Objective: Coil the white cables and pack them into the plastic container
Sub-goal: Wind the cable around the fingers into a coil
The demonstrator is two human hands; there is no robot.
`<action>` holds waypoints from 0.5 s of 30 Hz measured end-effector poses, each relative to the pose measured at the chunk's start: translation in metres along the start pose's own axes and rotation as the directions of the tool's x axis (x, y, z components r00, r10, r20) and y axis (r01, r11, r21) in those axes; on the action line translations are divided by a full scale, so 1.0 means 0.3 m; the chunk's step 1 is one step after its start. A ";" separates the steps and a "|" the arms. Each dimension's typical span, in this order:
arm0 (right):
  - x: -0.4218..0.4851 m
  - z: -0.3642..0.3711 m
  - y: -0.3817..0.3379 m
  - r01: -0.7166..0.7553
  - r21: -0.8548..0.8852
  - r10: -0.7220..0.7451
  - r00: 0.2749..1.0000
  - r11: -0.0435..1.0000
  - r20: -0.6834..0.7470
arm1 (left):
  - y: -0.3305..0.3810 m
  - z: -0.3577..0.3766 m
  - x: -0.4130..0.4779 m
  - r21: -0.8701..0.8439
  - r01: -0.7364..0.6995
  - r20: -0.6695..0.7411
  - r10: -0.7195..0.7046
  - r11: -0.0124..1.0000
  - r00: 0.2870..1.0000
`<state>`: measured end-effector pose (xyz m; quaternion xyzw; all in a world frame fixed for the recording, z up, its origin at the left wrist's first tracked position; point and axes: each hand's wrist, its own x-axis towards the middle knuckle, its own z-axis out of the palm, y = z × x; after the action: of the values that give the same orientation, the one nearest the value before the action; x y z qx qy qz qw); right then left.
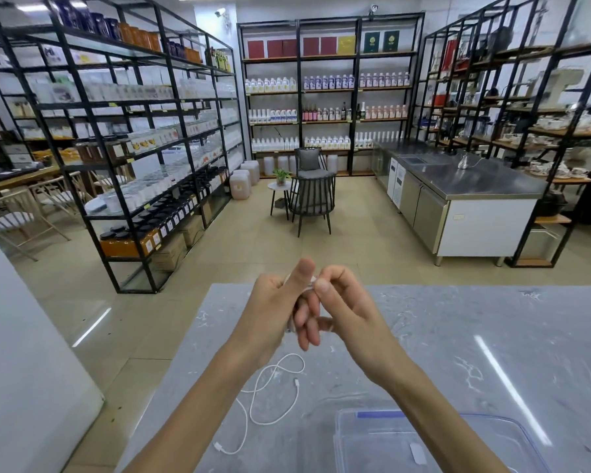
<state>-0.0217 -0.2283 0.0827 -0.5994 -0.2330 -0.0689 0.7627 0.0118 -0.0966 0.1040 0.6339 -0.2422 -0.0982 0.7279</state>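
I'm pinching a white cable (310,285) between my left hand (273,312) and right hand (338,308); another cable (270,397) is lying uncoiled on the counter (458,336), the container (492,435) seemingly empty.

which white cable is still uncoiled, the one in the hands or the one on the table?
The cable on the table: it sprawls in loose loops near the left forearm, both plugs free. The other cable is pinched between the left hand and right hand, mostly hidden.
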 end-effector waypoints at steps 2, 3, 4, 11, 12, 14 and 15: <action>0.007 0.019 0.007 0.023 -0.123 -0.037 0.993 0.992 -0.109 | -0.023 0.021 0.018 -0.017 0.000 -0.054 -0.001 1.000 0.999; 0.010 0.021 0.007 0.019 -0.158 -0.043 0.988 0.987 -0.151 | -0.032 0.032 0.028 -0.015 0.006 -0.072 -0.007 1.000 0.997; 0.016 0.021 0.007 0.012 -0.175 -0.045 0.982 0.984 -0.182 | -0.039 0.039 0.038 -0.006 0.012 -0.085 -0.012 1.000 0.996; -0.016 0.023 0.046 0.042 -0.387 -0.205 0.898 0.921 -0.390 | -0.052 0.102 0.083 0.226 -0.189 -0.339 0.259 0.956 0.905; -0.017 0.020 0.055 0.010 -0.454 -0.231 0.871 0.891 -0.434 | -0.059 0.127 0.079 0.200 -0.187 -0.342 0.248 0.962 0.906; -0.011 0.009 0.069 -0.063 -0.596 -0.304 0.815 0.800 -0.494 | -0.078 0.178 0.069 0.105 -0.168 -0.316 0.192 0.980 0.929; -0.009 0.001 0.070 -0.096 -0.659 -0.345 0.791 0.746 -0.506 | -0.088 0.199 0.067 0.051 -0.156 -0.295 0.164 0.986 0.941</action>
<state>-0.0160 -0.2228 0.0629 -0.7555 0.0175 -0.3852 0.5297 0.0048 -0.1626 0.0877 0.6295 -0.1815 0.0614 0.7530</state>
